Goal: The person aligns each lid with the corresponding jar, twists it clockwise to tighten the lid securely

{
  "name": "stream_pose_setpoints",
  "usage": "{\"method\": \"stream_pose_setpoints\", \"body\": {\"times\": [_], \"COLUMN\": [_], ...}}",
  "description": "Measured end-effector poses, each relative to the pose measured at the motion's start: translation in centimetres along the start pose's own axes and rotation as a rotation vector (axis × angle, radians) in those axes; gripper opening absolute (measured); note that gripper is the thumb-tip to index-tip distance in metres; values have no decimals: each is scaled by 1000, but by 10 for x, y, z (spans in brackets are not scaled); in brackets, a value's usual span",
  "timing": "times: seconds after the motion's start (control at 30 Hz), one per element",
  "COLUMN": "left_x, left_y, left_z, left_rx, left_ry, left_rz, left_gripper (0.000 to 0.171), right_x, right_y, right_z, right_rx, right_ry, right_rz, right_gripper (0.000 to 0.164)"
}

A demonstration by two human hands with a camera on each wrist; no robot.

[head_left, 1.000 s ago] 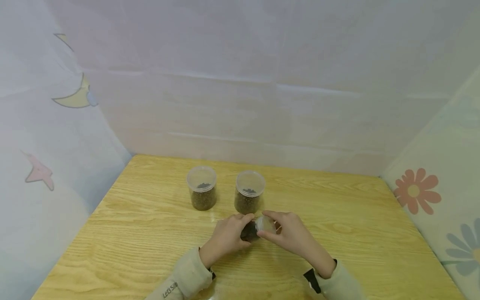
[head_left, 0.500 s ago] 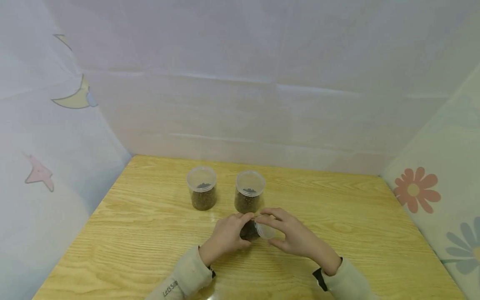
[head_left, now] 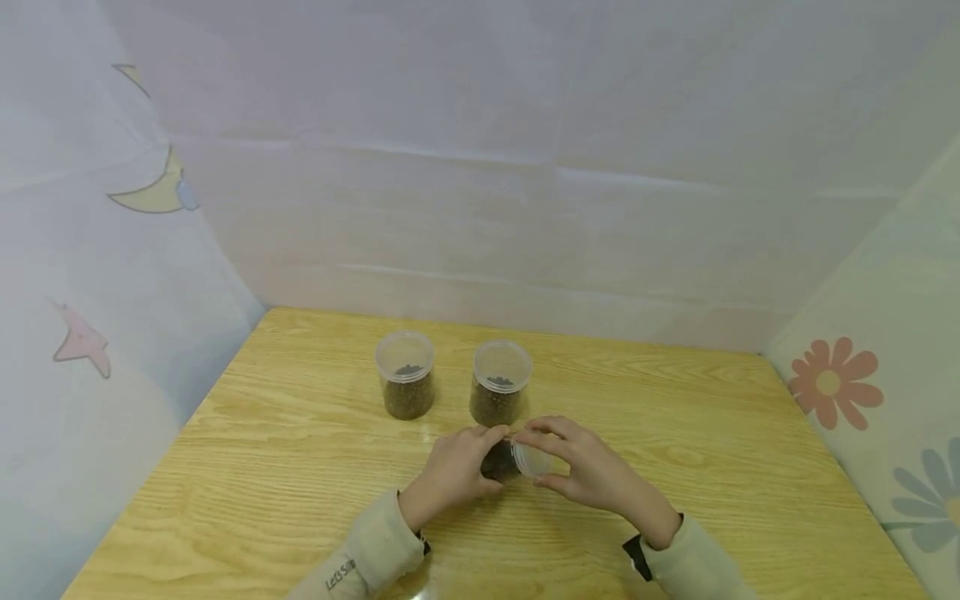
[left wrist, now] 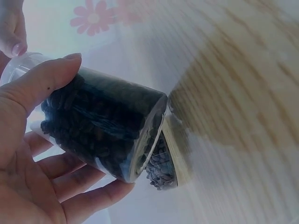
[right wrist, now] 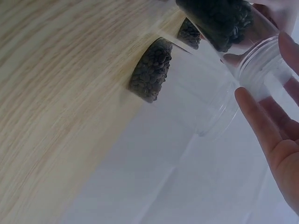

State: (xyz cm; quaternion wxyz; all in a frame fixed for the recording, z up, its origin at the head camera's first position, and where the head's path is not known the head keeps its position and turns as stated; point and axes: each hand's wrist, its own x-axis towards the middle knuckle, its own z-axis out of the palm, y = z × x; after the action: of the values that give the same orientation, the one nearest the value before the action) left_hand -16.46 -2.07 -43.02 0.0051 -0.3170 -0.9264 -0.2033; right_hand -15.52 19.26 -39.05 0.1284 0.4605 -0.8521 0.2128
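My left hand (head_left: 453, 468) grips a clear jar (left wrist: 100, 123) of dark beans around its body. The jar lies tilted, its lid end to the right and its base toward the left palm. On the clear lid (head_left: 532, 462), my right hand (head_left: 602, 473) holds the rim between thumb and fingers. Fingertips (right wrist: 247, 100) sit right at the lid's ridged edge in the right wrist view. Inside, the dark beans (right wrist: 229, 21) fill the jar's lower part. The left hand's fingers hide much of the jar's body in the head view.
Two similar clear jars, a left one (head_left: 406, 387) and a right one (head_left: 498, 396), stand upright beyond the hands, partly filled with dark beans. They are on a wooden table (head_left: 675, 417). Pale printed cloth (head_left: 480, 208) hangs around its back and sides.
My right hand has shifted its fingers on the lid, the thumb lower and the fingers further over the top, with the wrist slightly to the right. The left hand keeps its hold.
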Motion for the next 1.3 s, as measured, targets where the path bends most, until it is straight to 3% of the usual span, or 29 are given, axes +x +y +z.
{"method": "stream_pose_setpoints", "body": {"times": [0.2,0.47,0.73,1.0,1.3], "left_x": [0,1,2,2,2], "left_y": [1,2,3,4,2], "left_z": [0,1,1,0,-1], "left_rx": [18,39,40,33,40], "left_ry": [5,22,16,1,23], "left_rz": [3,4,15,7,13], "left_gripper": [70,71,70,70,71], "right_x": [0,3,3,1,-4], "right_y": [-3,-9,-12,-12,-9], "right_z": [1,4,7,8,8], "right_rx": [41,216,169,115,44], "right_ry": [-7,-2,10,4,-18], "right_rz": [104,313,453,416,225], "right_gripper": [57,48,50,52,64]}}
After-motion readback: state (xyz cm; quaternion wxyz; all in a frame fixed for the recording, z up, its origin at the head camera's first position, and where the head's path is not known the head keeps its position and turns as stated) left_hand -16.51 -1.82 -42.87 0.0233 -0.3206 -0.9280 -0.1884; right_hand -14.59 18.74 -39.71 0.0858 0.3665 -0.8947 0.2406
